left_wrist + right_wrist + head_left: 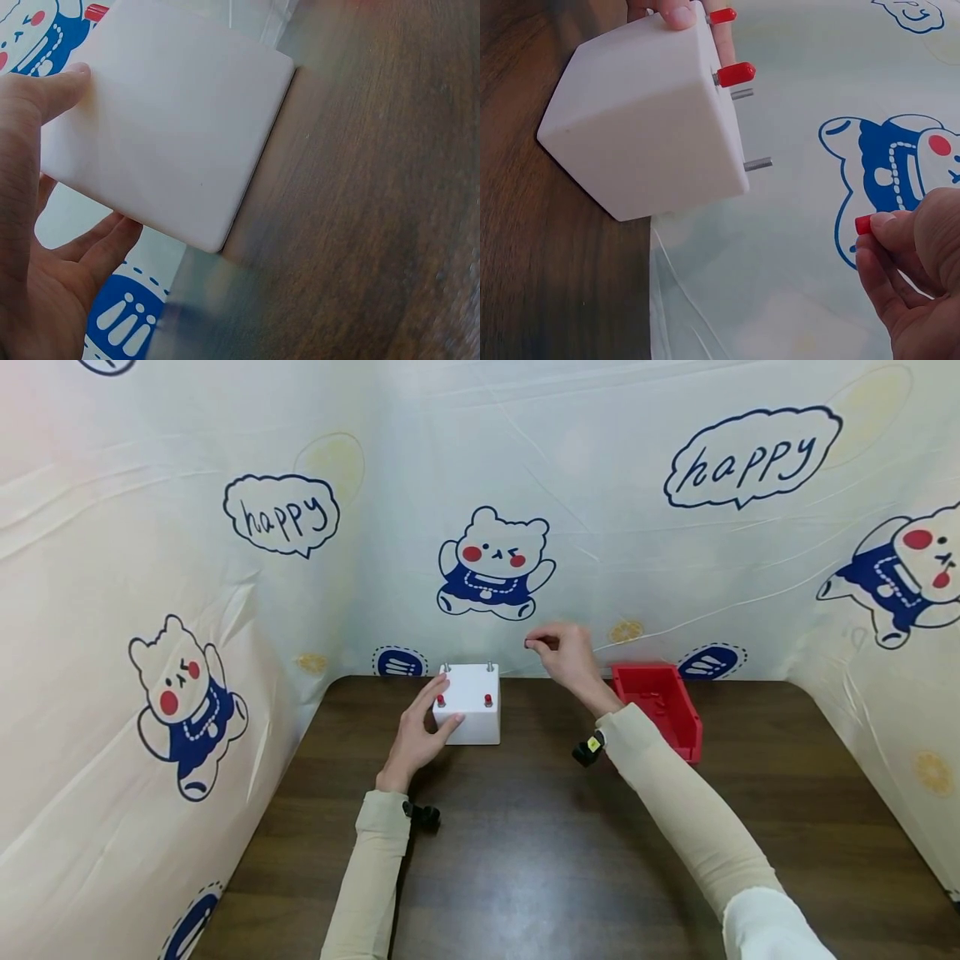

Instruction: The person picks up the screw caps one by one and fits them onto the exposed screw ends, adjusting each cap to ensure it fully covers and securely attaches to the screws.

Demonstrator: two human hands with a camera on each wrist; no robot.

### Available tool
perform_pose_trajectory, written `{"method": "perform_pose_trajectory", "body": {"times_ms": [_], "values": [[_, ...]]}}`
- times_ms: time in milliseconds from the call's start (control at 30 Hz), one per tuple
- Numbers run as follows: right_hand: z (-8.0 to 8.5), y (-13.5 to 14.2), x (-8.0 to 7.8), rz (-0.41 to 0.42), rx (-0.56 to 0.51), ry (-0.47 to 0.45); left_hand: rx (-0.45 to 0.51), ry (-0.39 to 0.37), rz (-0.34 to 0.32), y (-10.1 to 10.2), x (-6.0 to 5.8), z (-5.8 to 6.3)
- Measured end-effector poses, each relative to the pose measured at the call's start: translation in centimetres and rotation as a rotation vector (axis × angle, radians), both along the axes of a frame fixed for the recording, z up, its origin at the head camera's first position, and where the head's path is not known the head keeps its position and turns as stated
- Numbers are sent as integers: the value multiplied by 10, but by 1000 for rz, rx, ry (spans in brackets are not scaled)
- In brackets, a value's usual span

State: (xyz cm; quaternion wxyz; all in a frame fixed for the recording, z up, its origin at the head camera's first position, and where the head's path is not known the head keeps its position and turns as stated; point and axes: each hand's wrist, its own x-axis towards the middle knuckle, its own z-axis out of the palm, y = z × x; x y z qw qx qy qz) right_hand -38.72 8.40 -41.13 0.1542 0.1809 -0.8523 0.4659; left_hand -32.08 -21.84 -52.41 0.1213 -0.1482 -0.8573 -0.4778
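A white box (474, 729) stands near the far edge of the table. Threaded metal posts stick up from its top: the two nearer ones wear red caps (737, 73), while the two farther posts (759, 163) are bare metal. My left hand (415, 739) holds the box from its left side, thumb on the near face and fingers at the left side and top. To the right of the box and above the table, my right hand (570, 658) pinches a small red cap (864, 224) between thumb and fingertips, apart from the posts.
A red bin (696, 731) sits to the right, partly behind my right forearm, with small red pieces (657, 700) inside. Brown wooden table (510, 860) lies under everything. A pale printed curtain (600, 527) hangs close behind and along both sides.
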Motion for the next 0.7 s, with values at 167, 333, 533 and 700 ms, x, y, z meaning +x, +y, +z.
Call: {"method": "perform_pose_trajectory", "body": {"times_ms": [167,333,533,700], "values": [[2,-4,1,-5,-6,-7,-5,7,-2,0,0,0],[1,-6,0,-6,-9,-23,-8,18,-7,-1,-1,0],[-3,-9,-5,-12,-19,-31,-9,25,-6,-1,-1,0],[-4,-12,-6,-13,-32,-31,-14,25,-6,-1,-1,-1]]}}
